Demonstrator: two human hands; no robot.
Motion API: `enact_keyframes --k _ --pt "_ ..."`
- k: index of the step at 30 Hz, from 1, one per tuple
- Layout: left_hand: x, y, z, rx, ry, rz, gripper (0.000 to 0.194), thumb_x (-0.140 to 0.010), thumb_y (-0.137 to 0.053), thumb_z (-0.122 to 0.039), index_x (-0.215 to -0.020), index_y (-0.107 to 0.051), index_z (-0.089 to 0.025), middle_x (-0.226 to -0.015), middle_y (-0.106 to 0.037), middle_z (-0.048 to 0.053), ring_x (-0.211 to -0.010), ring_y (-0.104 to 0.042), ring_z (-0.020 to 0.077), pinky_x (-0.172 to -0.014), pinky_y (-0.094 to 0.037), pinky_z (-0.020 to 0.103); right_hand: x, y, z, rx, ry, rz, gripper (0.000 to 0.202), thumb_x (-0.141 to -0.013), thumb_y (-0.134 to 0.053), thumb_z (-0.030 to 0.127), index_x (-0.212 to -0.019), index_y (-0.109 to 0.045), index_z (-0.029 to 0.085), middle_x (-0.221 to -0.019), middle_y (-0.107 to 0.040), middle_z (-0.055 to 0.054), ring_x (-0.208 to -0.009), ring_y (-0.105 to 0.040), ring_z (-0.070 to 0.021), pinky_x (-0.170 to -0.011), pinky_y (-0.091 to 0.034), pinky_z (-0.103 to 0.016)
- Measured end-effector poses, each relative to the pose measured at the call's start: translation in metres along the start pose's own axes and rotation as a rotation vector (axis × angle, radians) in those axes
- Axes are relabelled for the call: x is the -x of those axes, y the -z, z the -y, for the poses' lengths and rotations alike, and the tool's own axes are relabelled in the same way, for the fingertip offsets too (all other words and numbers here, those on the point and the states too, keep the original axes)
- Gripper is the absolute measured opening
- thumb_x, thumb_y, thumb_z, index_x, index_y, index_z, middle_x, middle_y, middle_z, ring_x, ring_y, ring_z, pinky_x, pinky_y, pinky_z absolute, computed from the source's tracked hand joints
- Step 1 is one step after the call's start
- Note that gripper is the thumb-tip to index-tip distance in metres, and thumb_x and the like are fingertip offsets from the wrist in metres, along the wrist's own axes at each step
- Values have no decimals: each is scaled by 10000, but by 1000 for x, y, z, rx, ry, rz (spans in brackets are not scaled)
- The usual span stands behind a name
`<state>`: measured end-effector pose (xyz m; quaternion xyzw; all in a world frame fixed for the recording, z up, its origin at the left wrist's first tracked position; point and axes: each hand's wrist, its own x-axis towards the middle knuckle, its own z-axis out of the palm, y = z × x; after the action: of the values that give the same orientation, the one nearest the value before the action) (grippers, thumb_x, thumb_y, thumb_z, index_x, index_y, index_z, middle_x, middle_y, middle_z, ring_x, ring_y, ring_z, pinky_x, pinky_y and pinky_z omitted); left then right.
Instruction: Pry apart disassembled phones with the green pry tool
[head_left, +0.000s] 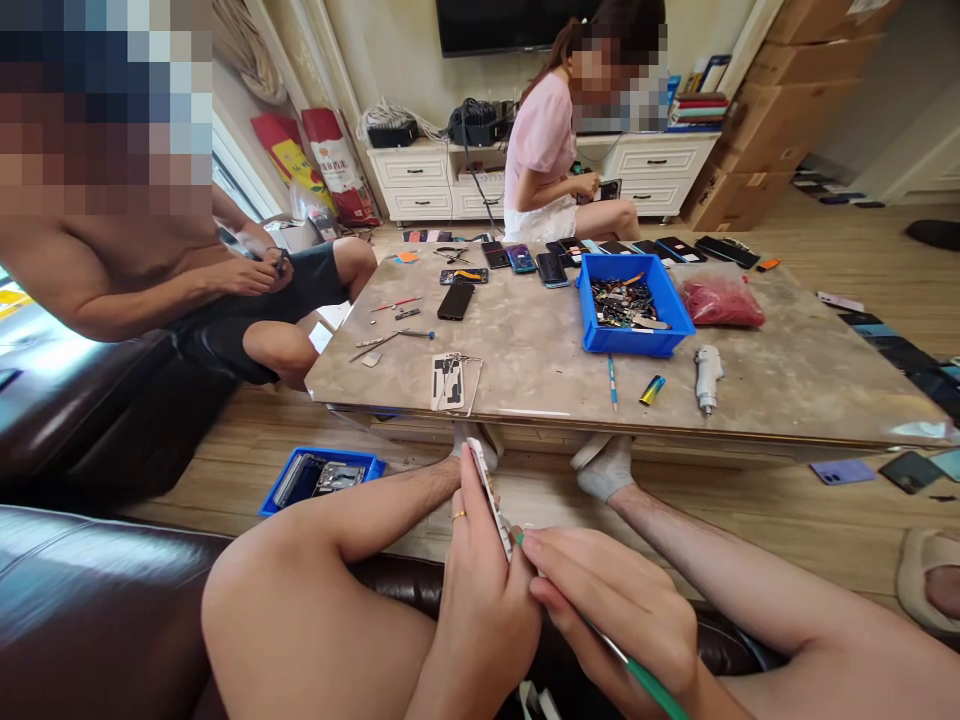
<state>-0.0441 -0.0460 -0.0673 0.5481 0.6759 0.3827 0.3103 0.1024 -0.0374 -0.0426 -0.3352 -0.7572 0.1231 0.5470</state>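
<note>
My left hand (487, 590) is wrapped round a thin, light-coloured phone part (489, 492), held tilted with its edge towards me. A ring shows on one finger. My right hand (626, 600) pinches a slim tool (649, 688) with a green handle and a metal shaft. The tool's front end, partly hidden by my fingers, lies close to the lower end of the phone part; whether they touch cannot be made out. Both hands are above my lap, in front of the table (525, 375).
The table bears a blue bin (637, 338) of small parts, phones, a white power tool (706, 380), a red bag (721, 300) and a white frame (448, 382). A blue tray (375, 468) stands on the floor. Two people sit beyond, at left and behind the table.
</note>
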Motion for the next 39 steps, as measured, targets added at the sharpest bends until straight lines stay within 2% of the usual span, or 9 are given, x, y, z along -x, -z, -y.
enact_keyframes --k 4,8,12,15,18,22,25,32,39 --pt "0 -3 -4 -11 24 0 787 -895 -582 -339 -1633 -325 -252 -1563 -523 99 -1393 -525 412 -1109 -498 529 -1 0 -1 -7 26 3 415 -1035 -489 145 -1411 -637 237 -1001 -780 -30 -805 -783 -222 -825 -679 -262" --pt "-2 3 -13 -3 18 7 731 -919 -544 -375 -1614 -371 -227 -1560 -525 110 -1377 -538 413 -1107 -486 532 0 -1 -3 23 83 34 309 -1032 -529 96 -1304 -670 139 -1054 -771 -62 -960 -764 -195 -905 -647 -259" --pt "8 36 -16 -68 37 14 595 -919 -571 -426 -1484 -572 -239 -1387 -676 105 -1284 -603 439 -1053 -499 564 5 -6 -3 130 79 97 219 -1058 -553 135 -1221 -676 56 -1139 -745 -114 -1093 -712 -203 -1002 -573 -306" --pt "16 62 -14 -115 26 -8 598 -887 -622 -469 -1435 -623 -229 -1283 -732 109 -1230 -621 461 -1001 -514 578 9 -9 -4 235 69 104 236 -1079 -525 170 -1213 -678 51 -1180 -726 -131 -1106 -695 -223 -993 -550 -330" --pt "14 73 -19 -152 21 -17 573 -873 -641 -468 -1387 -664 -215 -1209 -760 112 -1177 -642 456 -988 -512 559 9 -11 -4 274 68 103 198 -1063 -545 143 -1174 -678 46 -1108 -728 -135 -1016 -699 -231 -918 -561 -341" --pt "6 71 -32 -335 28 -55 511 -852 -678 -452 -1290 -728 -193 -1060 -787 108 -1059 -683 422 -979 -508 527 4 -12 -8 282 91 194 171 -1055 -549 138 -1089 -679 31 -933 -705 -142 -835 -674 -239 -756 -563 -367" --pt "5 70 -33 -416 6 -59 518 -837 -694 -440 -1284 -729 -180 -1001 -787 110 -965 -710 396 -954 -518 520 1 -12 -14 351 210 265 186 -1043 -564 130 -1103 -672 -10 -909 -697 -157 -802 -662 -259 -718 -558 -397" --pt "4 80 -20 -255 -22 11 661 -808 -700 -456 -1428 -632 -239 -1145 -775 132 -1088 -705 438 -942 -543 524 -2 -19 -34 436 331 299 212 -1057 -524 115 -1054 -694 -12 -846 -685 -145 -761 -661 -241 -678 -563 -385" --pt "4 57 -54 -216 6 -105 527 -826 -708 -327 -1349 -687 -262 -1095 -781 136 -1070 -708 441 -989 -502 569 -2 -26 -50 463 369 268 223 -1051 -511 98 -1022 -702 -14 -864 -690 -156 -775 -665 -239 -692 -568 -376"
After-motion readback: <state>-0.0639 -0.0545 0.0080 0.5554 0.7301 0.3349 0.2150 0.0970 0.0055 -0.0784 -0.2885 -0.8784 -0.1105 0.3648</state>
